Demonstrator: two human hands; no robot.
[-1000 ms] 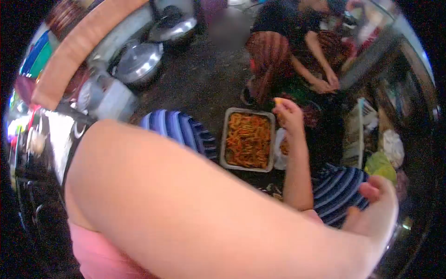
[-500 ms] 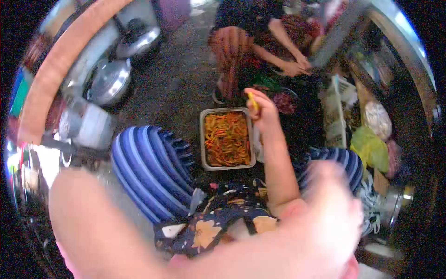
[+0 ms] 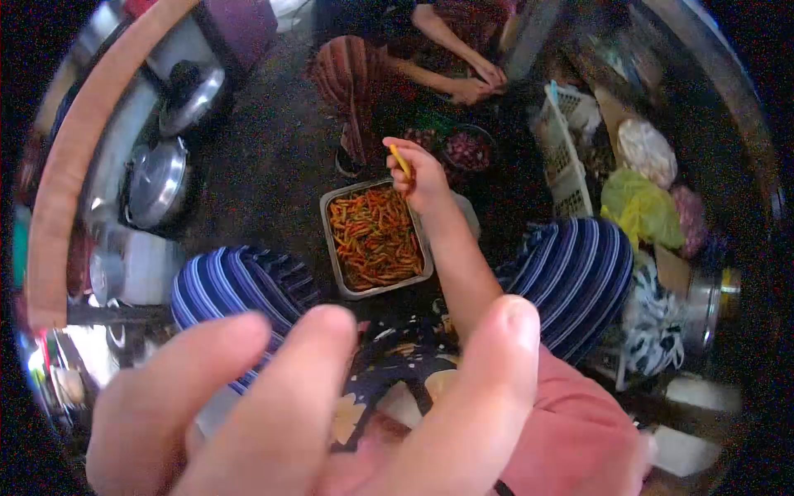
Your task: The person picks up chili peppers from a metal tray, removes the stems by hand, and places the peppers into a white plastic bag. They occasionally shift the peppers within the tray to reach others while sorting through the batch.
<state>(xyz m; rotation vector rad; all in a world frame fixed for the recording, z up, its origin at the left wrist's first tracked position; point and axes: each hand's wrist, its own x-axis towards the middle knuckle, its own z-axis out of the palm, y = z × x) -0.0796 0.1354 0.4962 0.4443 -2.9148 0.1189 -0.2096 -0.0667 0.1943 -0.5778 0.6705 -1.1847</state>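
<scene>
My right hand (image 3: 426,178) is raised over the upper right edge of a metal tray (image 3: 387,286), its fingers closed on a slim yellow thing (image 3: 401,160) whose kind I cannot make out. Long, thin chili peppers (image 3: 376,236), red, orange and green, fill the tray, which rests on the floor between my knees. Close to the camera, large and slightly blurred, is my left hand (image 3: 281,405). Its fingers are spread and nothing shows between them.
Across from me a person's hands (image 3: 480,89) work near a bowl of purple onion-like bulbs (image 3: 466,152). A white plastic basket (image 3: 552,157) and a yellow-green bag (image 3: 641,207) stand right. Metal pots (image 3: 157,183) line the left. My striped knees (image 3: 571,281) flank the tray.
My left hand, a blurred shape before, now shows spread fingers in front of the camera. The view has shifted, moving the tray and my right hand leftward; the yellow thing stays held.
</scene>
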